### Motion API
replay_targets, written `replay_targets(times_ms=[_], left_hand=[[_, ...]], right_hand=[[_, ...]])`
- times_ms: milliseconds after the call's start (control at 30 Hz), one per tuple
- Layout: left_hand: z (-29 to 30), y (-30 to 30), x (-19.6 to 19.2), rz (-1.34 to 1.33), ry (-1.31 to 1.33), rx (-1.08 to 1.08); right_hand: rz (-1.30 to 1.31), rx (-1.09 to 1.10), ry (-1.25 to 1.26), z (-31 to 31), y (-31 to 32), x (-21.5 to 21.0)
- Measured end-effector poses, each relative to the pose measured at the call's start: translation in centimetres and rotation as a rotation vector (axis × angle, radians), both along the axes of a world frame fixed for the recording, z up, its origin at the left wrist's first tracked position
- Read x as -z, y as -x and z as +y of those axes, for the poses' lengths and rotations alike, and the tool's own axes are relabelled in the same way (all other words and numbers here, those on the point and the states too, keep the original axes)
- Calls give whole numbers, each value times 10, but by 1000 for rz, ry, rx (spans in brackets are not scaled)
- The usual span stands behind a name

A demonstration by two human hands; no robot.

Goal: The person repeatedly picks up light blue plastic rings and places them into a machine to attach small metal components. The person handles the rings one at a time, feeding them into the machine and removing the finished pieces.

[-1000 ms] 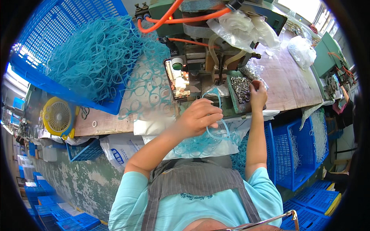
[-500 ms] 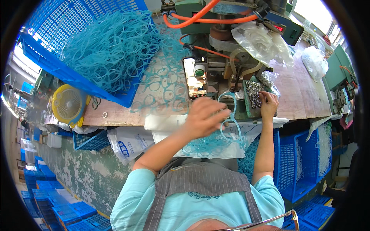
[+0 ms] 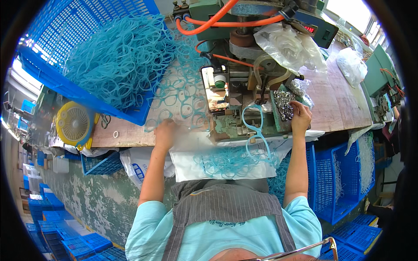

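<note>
A clear blue eyeglass frame (image 3: 257,129) stands on end at the machine's jaw (image 3: 261,98), its lower rim hanging past the table edge, with neither hand on it. My left hand (image 3: 165,134), smeared by motion, is at the table's front edge beside several loose blue frames (image 3: 176,98); its fingers cannot be made out. My right hand (image 3: 301,115) is at the right edge of a green tray (image 3: 278,124) heaped with small metal pieces (image 3: 284,104). Its thumb and fingertips are pinched together, and whatever lies between them is too small to name. More blue frames (image 3: 226,161) lie on white cloth over my lap.
A tilted blue crate (image 3: 143,115) full of blue frames stands at the left, near a yellow fan (image 3: 75,124) and scissors (image 3: 105,121). A phone (image 3: 216,93) leans left of the jaw. Orange hoses (image 3: 235,21) cross above. Blue crates (image 3: 333,187) stand below right.
My left hand has moved away from the frame at the machine, left to the table's front edge. That frame now stands free of it. My right hand stays at the metal pieces.
</note>
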State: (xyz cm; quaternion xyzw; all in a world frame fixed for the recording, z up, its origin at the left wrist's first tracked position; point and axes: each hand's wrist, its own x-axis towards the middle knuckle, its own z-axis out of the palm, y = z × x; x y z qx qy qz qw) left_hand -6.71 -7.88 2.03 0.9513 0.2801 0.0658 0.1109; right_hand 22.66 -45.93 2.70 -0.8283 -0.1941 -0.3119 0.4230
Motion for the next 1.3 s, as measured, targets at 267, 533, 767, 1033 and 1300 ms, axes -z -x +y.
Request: replay_targets(times_ms=[267,533,767,1033,1300], left_hand=[[3,-4,-3,76,-11,93],[13,-12,30,-256,-66,44],[4,-38,15,-477,-70,-160],[-43,-69,-52,-822,-27,132],[-39,-84,-64,-677,1351,-122]], right_hand=[[102,43,-14,-2,-6,5],[325,-42,-222,20,18,-24],[227,-372,-234,52,77,-81],[428,-430,-439,83,96,-100],[500,-557,-843,108,102,-95]])
